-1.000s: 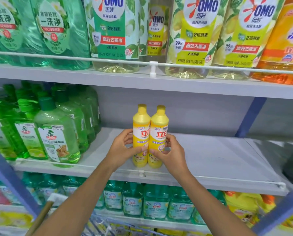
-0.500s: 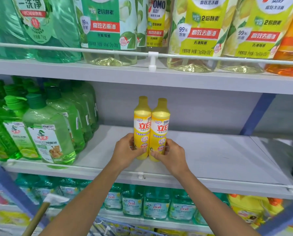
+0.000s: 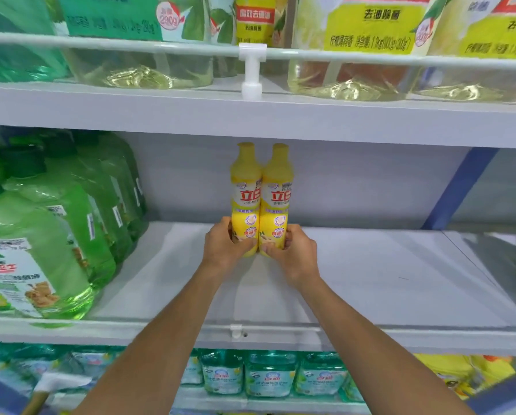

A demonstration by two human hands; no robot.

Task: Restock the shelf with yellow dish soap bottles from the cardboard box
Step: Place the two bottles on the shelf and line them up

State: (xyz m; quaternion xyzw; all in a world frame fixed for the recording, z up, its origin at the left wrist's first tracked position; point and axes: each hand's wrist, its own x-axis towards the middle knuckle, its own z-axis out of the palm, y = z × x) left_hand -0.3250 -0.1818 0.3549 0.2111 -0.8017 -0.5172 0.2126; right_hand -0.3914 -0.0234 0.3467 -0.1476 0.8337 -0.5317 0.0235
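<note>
Shop shelves fill the view, packed with soap in green and yellow. One white shelf (image 3: pixel 370 283) in the middle is almost bare. Big green bottles (image 3: pixel 50 235) stand in rows on its left side.

Two yellow bottles (image 3: pixel 261 202) stand up straight, tops up, touching each other side by side. They are far back on the shelf, near the back wall, right in front of the hands. The left hand (image 3: pixel 225 250) is wrapped round the bottom of the left bottle. The right hand (image 3: pixel 292 253) is wrapped round the bottom of the right bottle. Both hands hold tight, with fingers curled round the sides. Each hand is just as near to its own bottle.

I think the bottles look almost set down. I cannot tell if they touch the shelf yet. Next the hands should let go softly, so the tall thin bottles do not tip. No box can be seen.
</note>
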